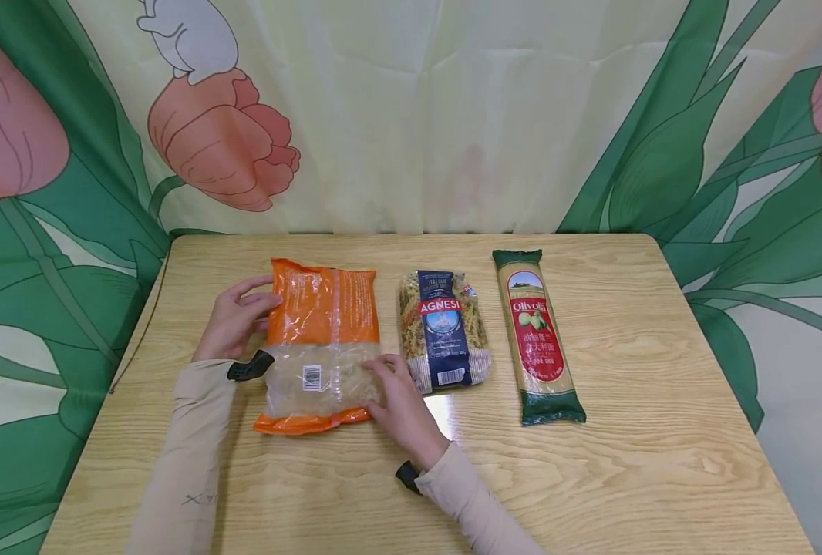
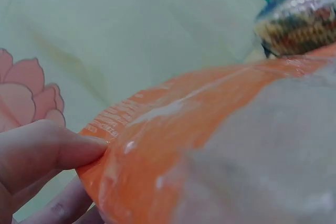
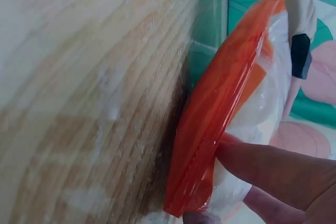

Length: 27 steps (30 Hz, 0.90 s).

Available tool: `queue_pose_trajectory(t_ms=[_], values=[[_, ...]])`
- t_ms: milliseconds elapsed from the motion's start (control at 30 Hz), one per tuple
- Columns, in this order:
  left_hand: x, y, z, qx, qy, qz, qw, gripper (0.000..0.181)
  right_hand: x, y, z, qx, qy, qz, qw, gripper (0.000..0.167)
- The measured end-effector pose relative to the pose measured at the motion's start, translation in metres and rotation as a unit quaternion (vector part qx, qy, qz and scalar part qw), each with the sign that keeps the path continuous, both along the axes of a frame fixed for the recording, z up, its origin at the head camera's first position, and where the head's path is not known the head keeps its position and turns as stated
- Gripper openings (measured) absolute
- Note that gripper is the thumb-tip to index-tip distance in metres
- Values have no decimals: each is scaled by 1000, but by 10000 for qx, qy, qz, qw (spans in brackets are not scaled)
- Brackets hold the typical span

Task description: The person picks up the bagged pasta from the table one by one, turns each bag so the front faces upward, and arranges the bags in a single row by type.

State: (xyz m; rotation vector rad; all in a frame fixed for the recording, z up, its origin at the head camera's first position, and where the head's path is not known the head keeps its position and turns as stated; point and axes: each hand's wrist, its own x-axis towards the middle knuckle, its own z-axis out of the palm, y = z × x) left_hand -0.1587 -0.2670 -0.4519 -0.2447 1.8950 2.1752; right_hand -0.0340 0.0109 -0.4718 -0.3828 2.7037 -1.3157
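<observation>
An orange plastic bag with a clear window and a barcode (image 1: 324, 308) lies on the left part of the table, its back seam facing up. My left hand (image 1: 234, 317) pinches the bag's left edge near the top; in the left wrist view the thumb (image 2: 58, 142) is on the orange film and the other fingers are partly hidden below. At the lower right edge, my right hand (image 1: 407, 408) grips the same bag. The right wrist view has its thumb (image 3: 268, 169) against the bag by the orange end seal (image 3: 210, 124). What the bag contains looks pale and is hard to make out.
Just right of the bag lies an Agnesi pasta pack (image 1: 442, 327) with multicoloured spirals. Farther right is a long Olivoilà spaghetti pack (image 1: 537, 339), slightly slanted. The wooden table (image 1: 661, 462) ends at a flowered curtain (image 1: 487, 116) behind.
</observation>
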Motion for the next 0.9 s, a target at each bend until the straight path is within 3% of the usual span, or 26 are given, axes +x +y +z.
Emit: queue_pose_trajectory(t_ms=[367, 567, 900], values=[[8, 13, 36, 784, 494, -132, 9956, 32, 0, 6, -8, -513, -266, 173, 9982, 52], [14, 21, 51, 707, 738, -130, 9947, 30, 2, 6, -8, -945, -606, 335, 9931, 51], [18, 33, 68, 654, 713, 96, 9953, 33, 2, 8, -8, -1055, -381, 401, 9929, 52]])
